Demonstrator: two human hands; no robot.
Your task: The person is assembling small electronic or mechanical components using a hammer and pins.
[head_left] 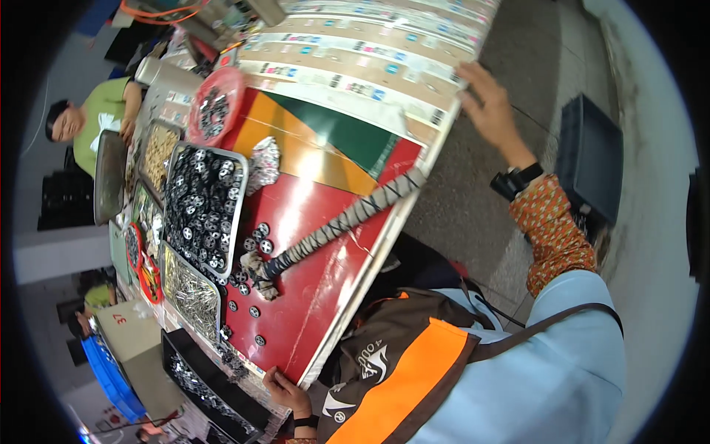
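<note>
My right hand is open at the table's right edge, its fingertips by the patterned covering. Down at the near corner of the red tabletop, my left hand rests on the edge with fingers slightly apart, holding nothing I can see. Between the two hands lies a long rod, wrapped in grey material and crisscrossed with black cord; its far end is ragged. Loose small black wheels with silver spokes lie near that end. More fill a metal tray, and a crumpled patterned wad sits beside it.
A tray of slim metal pieces, a pink basin and a tray of tan pieces stand farther left. A black bin is below. On the floor at right is a dark crate. A co-worker works across the table.
</note>
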